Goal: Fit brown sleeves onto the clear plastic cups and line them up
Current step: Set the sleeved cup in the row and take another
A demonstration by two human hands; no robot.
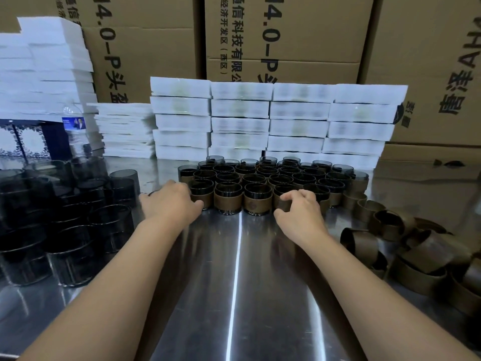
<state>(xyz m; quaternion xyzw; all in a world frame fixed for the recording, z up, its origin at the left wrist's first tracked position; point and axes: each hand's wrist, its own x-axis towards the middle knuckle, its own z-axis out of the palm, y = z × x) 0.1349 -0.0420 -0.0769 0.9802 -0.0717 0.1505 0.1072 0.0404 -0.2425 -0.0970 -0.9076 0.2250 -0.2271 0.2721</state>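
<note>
- A shiny metal table fills the near part of the view. A bright stripe of light runs down its middle.
- Big brown cardboard boxes with black letters make a wall behind the table.
- Rows of flat white boxes are piled along the table's far edge.
- A taller white pile stands at the far left corner, with a lower one beside it.
- A water bottle stands by dark blue boxes with white patterns.

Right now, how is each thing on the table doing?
sleeved cups: upright, packed in rows.
bare cups: upright, no sleeves.
loose sleeves: piled, empty.
right hand: pinching the sleeve of the front cup.
left hand: at the row's left end, grip unclear.
water bottle: upright.
</note>
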